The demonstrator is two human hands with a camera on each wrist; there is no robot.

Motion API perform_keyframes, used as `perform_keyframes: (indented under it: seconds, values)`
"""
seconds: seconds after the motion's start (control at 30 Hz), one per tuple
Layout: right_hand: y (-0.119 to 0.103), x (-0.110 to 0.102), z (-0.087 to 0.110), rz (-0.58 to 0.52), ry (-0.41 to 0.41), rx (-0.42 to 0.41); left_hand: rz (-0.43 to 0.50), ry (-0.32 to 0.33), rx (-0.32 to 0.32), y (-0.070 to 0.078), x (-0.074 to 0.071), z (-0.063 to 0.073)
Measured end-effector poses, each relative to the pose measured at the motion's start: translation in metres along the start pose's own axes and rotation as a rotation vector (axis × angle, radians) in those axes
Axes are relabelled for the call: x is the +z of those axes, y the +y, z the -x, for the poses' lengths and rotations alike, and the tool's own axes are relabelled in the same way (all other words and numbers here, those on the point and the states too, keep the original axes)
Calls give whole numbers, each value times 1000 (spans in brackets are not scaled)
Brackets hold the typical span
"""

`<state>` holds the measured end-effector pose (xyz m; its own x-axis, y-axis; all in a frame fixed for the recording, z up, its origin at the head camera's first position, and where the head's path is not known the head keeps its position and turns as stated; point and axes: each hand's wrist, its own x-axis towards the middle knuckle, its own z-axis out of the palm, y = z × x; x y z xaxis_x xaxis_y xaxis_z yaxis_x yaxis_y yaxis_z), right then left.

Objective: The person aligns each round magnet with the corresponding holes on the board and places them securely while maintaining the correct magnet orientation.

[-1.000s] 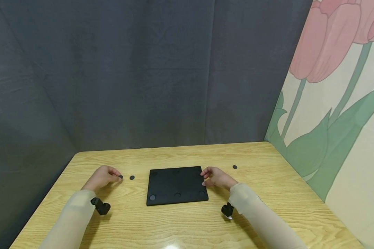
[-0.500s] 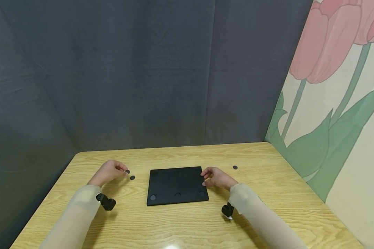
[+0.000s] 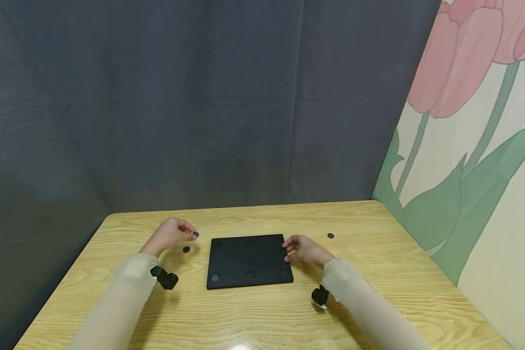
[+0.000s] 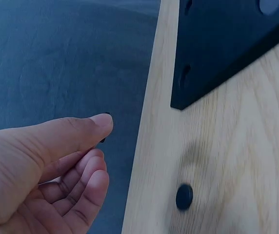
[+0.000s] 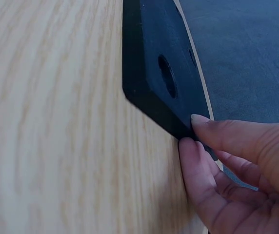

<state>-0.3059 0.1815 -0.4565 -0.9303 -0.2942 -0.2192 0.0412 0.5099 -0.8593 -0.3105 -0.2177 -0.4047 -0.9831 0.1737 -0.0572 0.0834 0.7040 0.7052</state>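
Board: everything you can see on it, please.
The board is a black, matte, rectangular slab, perhaps plastic, with a thick edge and round recesses in its top. A grey-looking disc sits in the recess at the person's near left; the near middle and near right ones look unfilled. It lies flat mid-table. The right hand holds its right edge, thumb on top.
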Motion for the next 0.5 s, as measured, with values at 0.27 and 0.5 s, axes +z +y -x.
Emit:
perform_keyframes:
  seconds: [0.27, 0.5]
  values:
    - [0, -1, 0, -3, -5, -3, 49, -6, 24, 10, 14, -3]
    - [1, -1, -1, -9, -7, 5, 71, -4, 46, 13, 26, -3]
